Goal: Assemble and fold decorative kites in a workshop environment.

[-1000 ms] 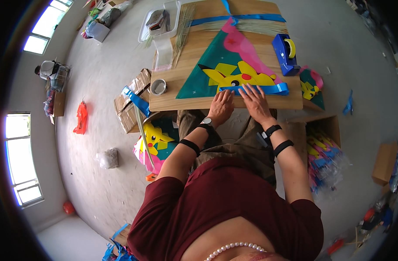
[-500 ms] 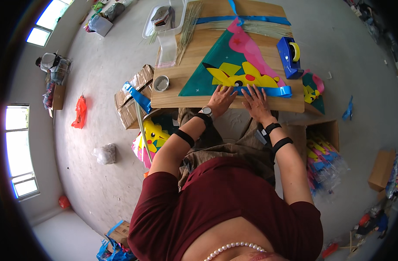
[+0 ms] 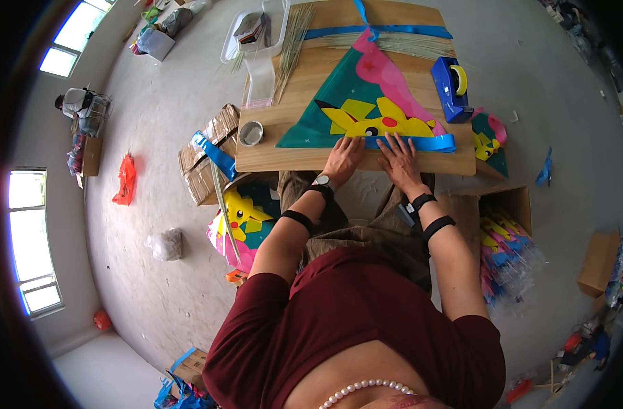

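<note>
A triangular kite (image 3: 339,90), dark green and pink with a yellow cartoon figure, lies flat on a wooden table (image 3: 284,158), its tip pointing away from me. Along its near edge runs a blue ribbon strip (image 3: 435,143), with a loose end at the right. My left hand (image 3: 343,159) lies on the near edge below the figure, its fingers stretched forward. Beside it, my right hand (image 3: 399,162) presses flat on the ribbon with fingers spread. Neither hand visibly grips anything.
A blue tape dispenser (image 3: 453,90) stands at the table's right edge, a small round cup (image 3: 251,133) at the left. Thin sticks (image 3: 295,51) and a clear plastic tub (image 3: 276,27) are at the back left. Boxes (image 3: 512,204) with kites flank me.
My left hand has drawn back slightly toward me and left, its fingertips now nearer the kite's edge. The left forearm has swung inward. My right hand and the kite stay nearly in place.
</note>
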`<state>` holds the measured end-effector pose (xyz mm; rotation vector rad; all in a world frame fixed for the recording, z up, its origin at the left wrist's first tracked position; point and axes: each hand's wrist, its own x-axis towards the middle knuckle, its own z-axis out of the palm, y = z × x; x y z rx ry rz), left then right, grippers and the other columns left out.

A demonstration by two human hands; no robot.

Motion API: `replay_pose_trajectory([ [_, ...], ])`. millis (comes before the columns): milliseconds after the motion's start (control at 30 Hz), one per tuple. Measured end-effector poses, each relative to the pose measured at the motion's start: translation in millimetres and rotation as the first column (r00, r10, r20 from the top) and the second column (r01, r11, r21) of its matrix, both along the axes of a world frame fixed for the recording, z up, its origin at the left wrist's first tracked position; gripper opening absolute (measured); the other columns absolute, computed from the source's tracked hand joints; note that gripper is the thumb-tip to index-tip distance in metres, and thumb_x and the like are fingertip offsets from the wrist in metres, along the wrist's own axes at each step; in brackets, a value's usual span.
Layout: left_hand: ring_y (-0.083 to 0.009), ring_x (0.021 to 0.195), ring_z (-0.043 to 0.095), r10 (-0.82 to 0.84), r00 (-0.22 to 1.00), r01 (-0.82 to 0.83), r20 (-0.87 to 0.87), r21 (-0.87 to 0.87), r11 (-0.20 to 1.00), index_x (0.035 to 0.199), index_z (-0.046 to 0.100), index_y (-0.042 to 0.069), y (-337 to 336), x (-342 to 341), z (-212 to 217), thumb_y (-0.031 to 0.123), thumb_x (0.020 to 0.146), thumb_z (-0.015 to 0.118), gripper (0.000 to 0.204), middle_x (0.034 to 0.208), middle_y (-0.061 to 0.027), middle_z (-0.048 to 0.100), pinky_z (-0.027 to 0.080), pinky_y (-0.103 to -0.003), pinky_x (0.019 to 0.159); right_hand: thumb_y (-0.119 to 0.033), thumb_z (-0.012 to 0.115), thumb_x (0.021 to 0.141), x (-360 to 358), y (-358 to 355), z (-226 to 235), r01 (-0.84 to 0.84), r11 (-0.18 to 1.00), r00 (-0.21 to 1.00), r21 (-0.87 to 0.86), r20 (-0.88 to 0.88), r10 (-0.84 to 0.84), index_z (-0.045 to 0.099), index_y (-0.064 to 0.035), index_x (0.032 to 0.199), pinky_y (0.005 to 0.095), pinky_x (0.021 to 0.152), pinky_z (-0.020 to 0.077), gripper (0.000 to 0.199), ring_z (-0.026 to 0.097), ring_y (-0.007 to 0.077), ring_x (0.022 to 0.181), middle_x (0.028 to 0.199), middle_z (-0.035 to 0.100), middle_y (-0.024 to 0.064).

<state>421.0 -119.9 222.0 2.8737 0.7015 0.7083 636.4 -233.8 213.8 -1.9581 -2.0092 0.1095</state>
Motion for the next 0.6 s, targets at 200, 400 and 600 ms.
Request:
replay_pose_trajectory([
  [200, -0.0338, 0.130, 0.058, 0.121, 0.991, -0.116, 0.049, -0.099, 0.988, 0.132, 0.066, 0.000, -9, 4, -11, 0.009, 0.091, 0.062, 0.042, 0.138, -0.0149, 0.063, 0.044, -0.050, 0.117, -0.027, 0.054, 0.108, -12, 8, -8, 0.095, 0.985, 0.995, 0.147, 0.023, -0.100, 0.058, -0.0148, 0.154, 0.0532, 0.129, 0.0245, 0.047, 0.045, 0.0295, 0.153, 0.159, 0.058, 0.0067],
  [400, -0.0330, 0.135, 0.056, 0.189, 0.980, -0.181, 0.070, -0.100, 0.978, 0.132, 0.067, 0.004, -23, -5, -9, 0.009, 0.091, 0.062, 0.041, 0.141, -0.0130, 0.063, 0.040, -0.052, 0.121, -0.010, 0.057, 0.101, 4, -2, 1, 0.034, 0.979, 0.992, 0.200, 0.110, -0.057, 0.069, -0.0095, 0.136, 0.0507, 0.120, 0.0393, 0.037, 0.062, 0.0285, 0.136, 0.141, 0.070, 0.0099],
  [600, -0.0318, 0.130, 0.060, 0.222, 0.973, -0.216, 0.060, -0.092, 0.972, 0.129, 0.070, 0.008, -38, -22, 3, 0.007, 0.090, 0.062, 0.040, 0.135, -0.0101, 0.067, 0.045, -0.048, 0.115, -0.010, 0.057, 0.098, 67, -20, 33, -0.089, 0.991, 0.994, 0.102, 0.072, 0.082, 0.073, -0.0088, 0.115, 0.0504, 0.111, 0.0452, 0.023, 0.073, 0.0260, 0.111, 0.114, 0.079, 0.0086],
])
